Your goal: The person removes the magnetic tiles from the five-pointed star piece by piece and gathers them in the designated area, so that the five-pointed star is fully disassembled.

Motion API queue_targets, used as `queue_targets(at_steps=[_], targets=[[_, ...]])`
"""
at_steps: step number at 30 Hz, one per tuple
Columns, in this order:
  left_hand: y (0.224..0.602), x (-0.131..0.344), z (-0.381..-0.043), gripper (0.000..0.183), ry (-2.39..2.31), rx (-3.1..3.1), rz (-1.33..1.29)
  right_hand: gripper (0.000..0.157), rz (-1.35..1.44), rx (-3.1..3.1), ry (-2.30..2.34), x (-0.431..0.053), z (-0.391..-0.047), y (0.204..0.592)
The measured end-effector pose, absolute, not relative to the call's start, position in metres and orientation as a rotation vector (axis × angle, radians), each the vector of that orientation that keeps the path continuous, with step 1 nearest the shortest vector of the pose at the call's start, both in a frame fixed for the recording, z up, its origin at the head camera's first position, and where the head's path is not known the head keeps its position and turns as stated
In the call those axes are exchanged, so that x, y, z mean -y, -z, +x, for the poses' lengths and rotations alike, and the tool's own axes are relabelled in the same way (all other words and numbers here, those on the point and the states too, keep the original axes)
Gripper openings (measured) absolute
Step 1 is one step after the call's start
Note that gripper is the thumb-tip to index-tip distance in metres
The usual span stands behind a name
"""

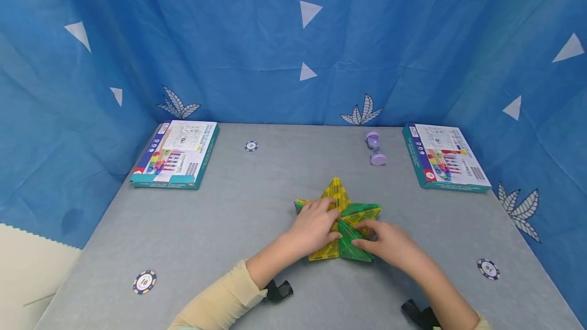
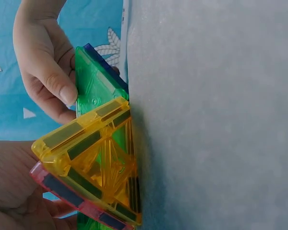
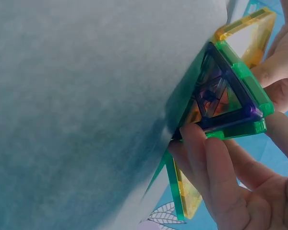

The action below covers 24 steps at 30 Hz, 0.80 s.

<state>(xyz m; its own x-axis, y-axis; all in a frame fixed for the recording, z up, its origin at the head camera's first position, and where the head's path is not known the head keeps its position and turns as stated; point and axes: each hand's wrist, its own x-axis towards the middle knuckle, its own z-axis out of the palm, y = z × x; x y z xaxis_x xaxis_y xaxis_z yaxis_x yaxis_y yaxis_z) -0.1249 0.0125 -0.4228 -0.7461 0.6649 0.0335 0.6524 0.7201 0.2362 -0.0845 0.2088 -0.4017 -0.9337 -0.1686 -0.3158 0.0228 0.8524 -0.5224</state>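
Observation:
A star of see-through magnetic tiles (image 1: 337, 193), in yellow and green, stands on the grey table with its points spread and its middle raised. My left hand (image 1: 313, 228) holds it from the left, fingers bent over the top and thumb towards the front. From the right, my right hand (image 1: 389, 242) grips it with thumb and fingers about a green tile (image 1: 352, 243). In the right wrist view, fingertips press beside a dark blue triangle tile (image 3: 252, 112) under the green. A pink-edged tile (image 2: 62, 189) shows below a yellow one in the left wrist view.
Boxes stand at the back left (image 1: 176, 154) and back right (image 1: 447, 157). A purple hourglass (image 1: 376, 149) lies near the right box. Poker chips lie at the back (image 1: 251, 145), front left (image 1: 144, 282) and right (image 1: 488, 269). A blue curtain (image 1: 257, 39) surrounds the table.

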Motion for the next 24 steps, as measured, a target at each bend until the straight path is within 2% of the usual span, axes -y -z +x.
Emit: queue_targets(at_steps=[15,24], targets=[[0.423,-0.010,-0.128,0.032,-0.410,-2.838,1.110,0.043,-0.077,-2.667,0.649,-0.202,-0.084,0.398],[0.423,-0.012,-0.129,0.024,-0.423,-2.832,1.103,0.031,-0.098,-2.695,0.632,-0.192,-0.081,0.397]])
